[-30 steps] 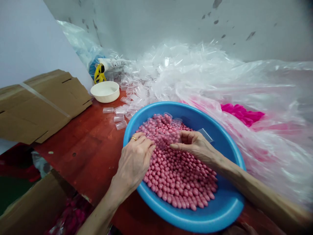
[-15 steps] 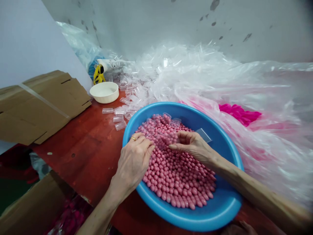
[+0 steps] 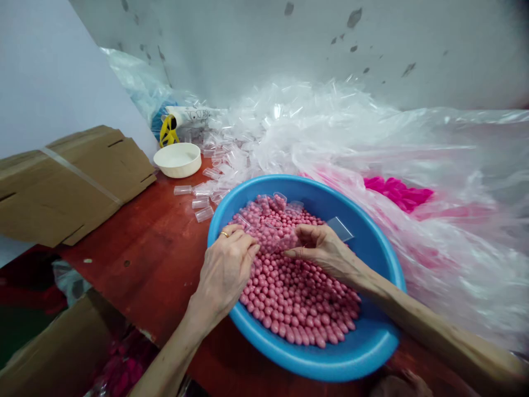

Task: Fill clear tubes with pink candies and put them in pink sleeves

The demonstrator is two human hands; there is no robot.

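A blue plastic basin (image 3: 374, 342) sits on the red table, heaped with several small pink candies (image 3: 297, 298). My left hand (image 3: 225, 270), a ring on one finger, rests over the basin's near-left rim with its fingers curled into the candies. My right hand (image 3: 324, 251) is closed on a small clear plastic tube (image 3: 275, 237) filled with pink candies, held over the heap. Another clear tube (image 3: 341, 227) pokes out behind my right hand. A few clear tubes (image 3: 285, 201) lie on the candies at the far side.
Loose empty clear tubes (image 3: 202, 204) lie on the red table (image 3: 152, 242) left of the basin. A white bowl (image 3: 177, 160) stands behind them. Crumpled clear plastic sheeting (image 3: 372, 143) covers the right, with something bright pink (image 3: 399, 193) under it. Cardboard boxes (image 3: 70, 182) stand at left.
Both hands have stayed over the candies, the fingers shifting slightly around the filled tube. The view has tilted a little.
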